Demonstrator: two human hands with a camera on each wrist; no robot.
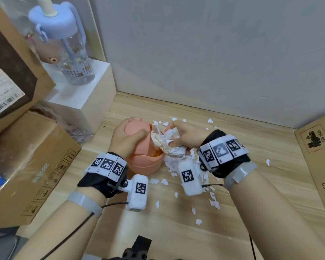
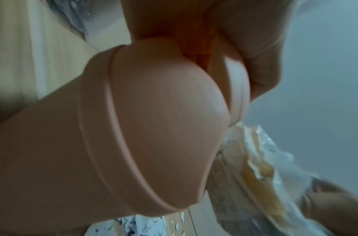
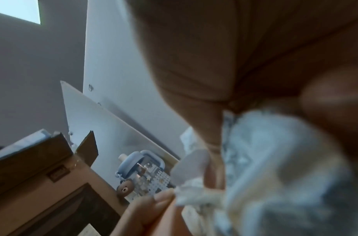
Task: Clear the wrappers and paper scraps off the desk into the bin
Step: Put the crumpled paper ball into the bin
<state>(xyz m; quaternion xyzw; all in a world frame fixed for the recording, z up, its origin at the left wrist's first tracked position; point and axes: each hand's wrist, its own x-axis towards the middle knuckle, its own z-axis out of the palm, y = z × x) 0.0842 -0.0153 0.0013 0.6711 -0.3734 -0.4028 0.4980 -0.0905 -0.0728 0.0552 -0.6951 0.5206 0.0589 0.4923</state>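
- Wooden table point(image 1: 233, 184) beside the bin point(image 1: 144, 162): scraps point(image 1: 214, 203) litter it.
- Your left hand point(image 1: 124, 136) grips its lid; your right hand point(image 1: 186, 136) clutches the wad point(image 1: 167, 141).
- Light, crushable paper: squeeze it whole.

**Bench and what sits on it**

Light wood-grain bench point(image 1: 204, 231), set against a grey wall. A pink bin point(image 1: 144, 164) stands on it, left of centre. Torn white paper scraps point(image 1: 213, 202) lie scattered around the bin's right side and toward the near edge. Brown cardboard box point(image 1: 26, 171) at left. White block point(image 1: 86, 94) at back left. Flat cardboard box point(image 1: 319, 158) at right.
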